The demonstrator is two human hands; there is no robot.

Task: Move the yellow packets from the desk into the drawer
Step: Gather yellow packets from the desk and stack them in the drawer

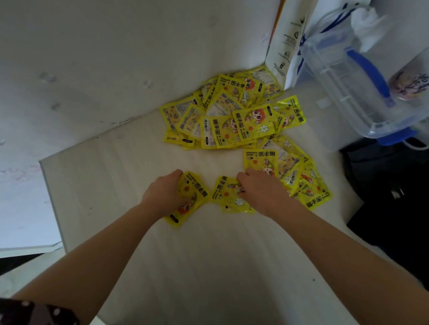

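Several yellow hand-warmer packets lie in a loose pile (237, 116) in the far corner of the pale desk (194, 268), with a smaller cluster (306, 180) to the right. My left hand (165, 192) grips one yellow packet (194, 195) near the middle of the desk, fingers curled round its left edge. My right hand (261, 191) grips another yellow packet (226, 195) just right of it, at the edge of the right cluster. The drawer is not in view.
A clear plastic box with blue handle and clips (359, 86) stands at the back right beside a white paper bag (293, 31) and a printed cup (415, 79). A dark bag (407, 201) lies at the desk's right side. White walls enclose the corner.
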